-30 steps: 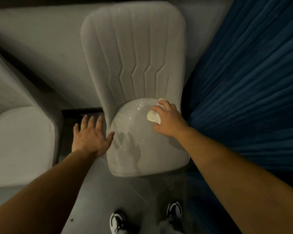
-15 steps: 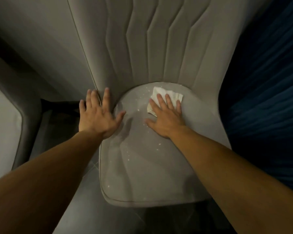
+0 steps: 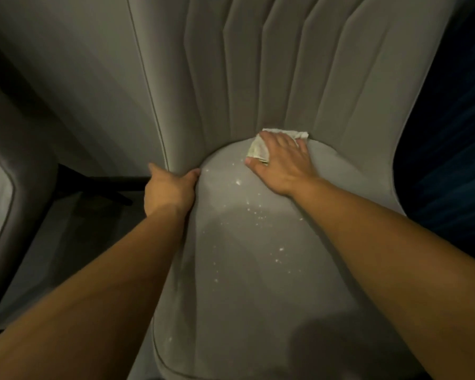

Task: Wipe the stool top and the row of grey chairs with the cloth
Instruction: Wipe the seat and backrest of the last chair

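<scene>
A grey upholstered chair [image 3: 258, 283] fills the view, its ribbed backrest rising at the top and white specks scattered over its seat. My right hand [image 3: 283, 163] lies flat with straight fingers on a folded white cloth [image 3: 257, 150], pressing it into the seam where seat meets backrest. Most of the cloth is hidden under the palm. My left hand [image 3: 170, 187] grips the left edge of the chair where the backrest joins the seat, fingers curled behind the edge and thumb on the seat side.
A second grey chair [image 3: 0, 193] stands at the far left, with a dark gap and grey floor [image 3: 74, 237] between the two. A dark blue pleated curtain [image 3: 450, 174] hangs close along the right side. A pale wall runs behind.
My right hand slid the cloth back and to the right, up to the backrest seam. My left hand went from lying flat to gripping the chair's left edge. The view moved closer.
</scene>
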A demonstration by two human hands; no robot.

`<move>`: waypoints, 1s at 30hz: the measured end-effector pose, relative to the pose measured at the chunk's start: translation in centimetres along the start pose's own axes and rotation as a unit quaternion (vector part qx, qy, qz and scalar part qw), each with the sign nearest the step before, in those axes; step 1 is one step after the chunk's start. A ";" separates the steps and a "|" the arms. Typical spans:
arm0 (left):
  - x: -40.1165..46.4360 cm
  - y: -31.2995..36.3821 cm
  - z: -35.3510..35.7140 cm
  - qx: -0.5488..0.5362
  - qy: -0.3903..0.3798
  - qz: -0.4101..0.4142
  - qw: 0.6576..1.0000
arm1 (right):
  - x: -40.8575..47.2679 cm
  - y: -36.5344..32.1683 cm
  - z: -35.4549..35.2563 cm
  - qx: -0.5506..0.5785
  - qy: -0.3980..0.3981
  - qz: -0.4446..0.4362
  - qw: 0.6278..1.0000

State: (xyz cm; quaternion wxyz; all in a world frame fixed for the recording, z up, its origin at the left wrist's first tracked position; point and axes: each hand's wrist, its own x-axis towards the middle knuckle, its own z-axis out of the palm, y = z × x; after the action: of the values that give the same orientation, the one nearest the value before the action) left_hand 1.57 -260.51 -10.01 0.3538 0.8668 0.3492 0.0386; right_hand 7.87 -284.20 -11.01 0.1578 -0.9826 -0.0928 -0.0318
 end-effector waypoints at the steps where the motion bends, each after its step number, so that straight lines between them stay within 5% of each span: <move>1: 0.0 -0.1 0.1 0.010 -0.004 0.001 1.000 | 0.2 -0.2 -0.1 0.002 -0.001 0.000 1.000; 5: 0.2 -0.2 0.1 0.021 0.007 0.066 0.998 | 0.2 -0.9 -0.8 0.025 0.004 -0.015 1.000; 11: 0.2 -0.1 -0.2 0.096 0.025 0.109 0.989 | -5.7 -3.1 -2.3 0.064 -0.063 -0.154 0.984; 16: 1.0 -0.3 -1.7 0.135 -0.046 0.161 0.977 | -10.8 -4.6 -2.9 0.052 -0.136 -0.197 0.970; 24: 0.1 -1.0 -0.4 0.049 0.003 0.150 0.987 | -3.0 -7.6 0.5 -0.038 -0.118 -0.093 0.988; 30: 0.1 -1.3 0.0 0.027 0.022 0.173 0.984 | -1.1 -6.9 0.2 -0.004 -0.132 -0.222 0.966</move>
State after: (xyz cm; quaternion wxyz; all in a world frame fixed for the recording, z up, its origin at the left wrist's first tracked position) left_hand 0.88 -259.74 -10.88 0.3100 0.9225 0.2023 0.1093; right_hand 5.49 -277.90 -9.20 0.1291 -0.9335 -0.3283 0.0640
